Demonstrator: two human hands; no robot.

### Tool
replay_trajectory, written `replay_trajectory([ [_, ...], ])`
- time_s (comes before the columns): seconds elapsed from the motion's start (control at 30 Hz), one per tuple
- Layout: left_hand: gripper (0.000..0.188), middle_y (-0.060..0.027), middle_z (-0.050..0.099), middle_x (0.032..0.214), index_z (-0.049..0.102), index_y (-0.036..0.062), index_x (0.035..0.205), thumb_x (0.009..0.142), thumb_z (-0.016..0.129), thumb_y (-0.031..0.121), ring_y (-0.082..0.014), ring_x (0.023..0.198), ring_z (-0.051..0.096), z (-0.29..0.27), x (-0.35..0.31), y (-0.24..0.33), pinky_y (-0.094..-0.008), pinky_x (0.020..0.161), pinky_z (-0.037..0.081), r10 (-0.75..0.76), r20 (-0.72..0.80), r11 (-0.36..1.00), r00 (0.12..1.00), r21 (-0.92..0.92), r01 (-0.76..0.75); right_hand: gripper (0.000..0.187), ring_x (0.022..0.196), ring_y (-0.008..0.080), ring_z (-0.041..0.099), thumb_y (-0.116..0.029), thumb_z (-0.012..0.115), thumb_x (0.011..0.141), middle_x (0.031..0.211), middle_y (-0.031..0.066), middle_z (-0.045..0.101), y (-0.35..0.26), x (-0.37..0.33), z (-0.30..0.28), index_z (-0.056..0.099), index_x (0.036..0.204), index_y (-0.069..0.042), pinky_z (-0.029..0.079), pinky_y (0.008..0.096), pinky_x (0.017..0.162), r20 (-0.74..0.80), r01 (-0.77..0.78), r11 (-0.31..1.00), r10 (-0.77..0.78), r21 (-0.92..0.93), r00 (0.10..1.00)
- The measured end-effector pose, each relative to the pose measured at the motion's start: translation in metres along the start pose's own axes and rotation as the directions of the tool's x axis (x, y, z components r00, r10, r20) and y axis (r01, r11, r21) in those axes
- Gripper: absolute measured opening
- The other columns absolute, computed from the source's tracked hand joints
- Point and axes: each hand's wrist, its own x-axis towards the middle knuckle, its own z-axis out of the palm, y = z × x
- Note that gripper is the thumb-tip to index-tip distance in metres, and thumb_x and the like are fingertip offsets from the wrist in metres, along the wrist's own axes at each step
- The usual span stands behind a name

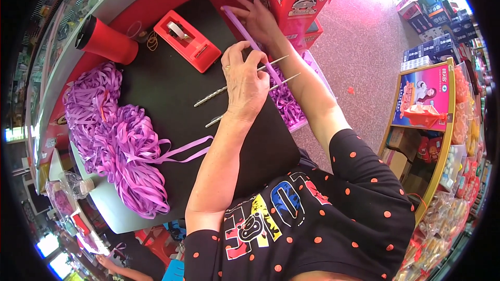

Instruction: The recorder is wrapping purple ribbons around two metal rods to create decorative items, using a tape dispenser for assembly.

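My left hand (243, 84) has its fingers bent and closed on a flat purple ribbon (241, 29). Beyond it, my right hand (259, 22) is open with fingers stretched out, the ribbon running past its fingertips. Two thin pointed sticks with twisted shafts, one farther (211, 97) and one nearer (213, 122), slant past my left hand; it partly hides both. A large tangled bundle of purple ribbon (133, 140) lies on the left of the black tabletop (172, 96), with a loop trailing toward my left forearm.
A red tape dispenser (187, 41), rubber bands (152, 41) and a red tumbler (107, 40) are at the far side. Right of the table are a bin of purple strips (295, 112) and a red carton (299, 2). Shelves of packages (442, 177) stand farther right; another person's arm (122, 269) shows lower left.
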Motion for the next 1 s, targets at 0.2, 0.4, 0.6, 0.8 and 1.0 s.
replay_trajectory([
  [0.2, 0.027, -0.0127, 0.048, 0.124, 0.067, 0.0114, 0.083, 0.062, 0.065, -0.006, -0.0348, 0.118, 0.040, -0.004, -0.003, -0.001, -0.0418, 0.099, 0.037, 0.003, 0.038, 1.000, 0.999, 0.013, -0.003, 0.066, 0.117, 0.0295, 0.051, -0.051, 0.025, 0.099, 0.135, 0.0208, 0.048, 0.047, -0.038, -0.036, 0.012, 0.148, -0.010, 0.038, 0.0409, 0.101, -0.168, -0.075, 0.997, 0.079, 0.029, 0.983],
  [0.4, 0.024, -0.0139, 0.051, 0.120, 0.070, 0.0086, 0.079, 0.060, 0.066, -0.005, -0.0350, 0.117, 0.042, -0.002, -0.006, -0.002, -0.0417, 0.099, 0.037, -0.022, -0.001, 1.000, 1.000, 0.018, 0.022, 0.055, 0.113, 0.0191, 0.054, -0.043, 0.033, 0.100, 0.122, 0.0117, 0.059, 0.090, -0.163, -0.057, 0.040, 0.140, -0.006, 0.042, 0.0363, 0.093, 0.115, 0.263, 0.423, -0.344, -0.867, 0.932],
  [0.6, 0.021, -0.0146, 0.054, 0.119, 0.072, 0.0076, 0.079, 0.061, 0.068, -0.002, -0.0346, 0.118, 0.044, -0.002, -0.006, -0.004, -0.0420, 0.100, 0.037, 0.004, 0.018, 0.999, 1.000, 0.034, -0.004, 0.049, 0.109, 0.0178, 0.056, -0.035, 0.035, 0.101, 0.110, 0.0110, 0.065, 0.086, -0.295, -0.021, 0.044, 0.136, -0.002, 0.035, 0.0347, 0.101, -0.365, -0.140, 0.708, -0.177, -0.692, 0.914],
  [0.8, 0.020, -0.0140, 0.055, 0.118, 0.073, 0.0081, 0.080, 0.063, 0.067, 0.000, -0.0336, 0.117, 0.045, 0.001, -0.004, -0.004, -0.0424, 0.101, 0.036, 0.025, 0.024, 0.999, 0.999, 0.034, -0.026, 0.050, 0.102, 0.0179, 0.060, -0.031, 0.032, 0.101, 0.100, 0.0121, 0.068, 0.047, -0.349, 0.033, 0.045, 0.133, 0.005, 0.032, 0.0354, 0.104, -0.408, -0.105, 0.649, -0.336, -0.754, 0.849],
  [1.0, 0.021, -0.0131, 0.055, 0.119, 0.073, 0.0089, 0.083, 0.064, 0.067, 0.001, -0.0331, 0.117, 0.044, -0.001, -0.006, -0.005, -0.0422, 0.102, 0.035, 0.022, 0.045, 0.999, 0.999, 0.030, -0.023, 0.051, 0.095, 0.0178, 0.060, -0.030, 0.029, 0.101, 0.093, 0.0133, 0.069, 0.016, -0.354, 0.071, 0.046, 0.132, 0.006, 0.028, 0.0364, 0.103, -0.296, -0.100, 0.460, -0.378, -0.882, 0.877],
])
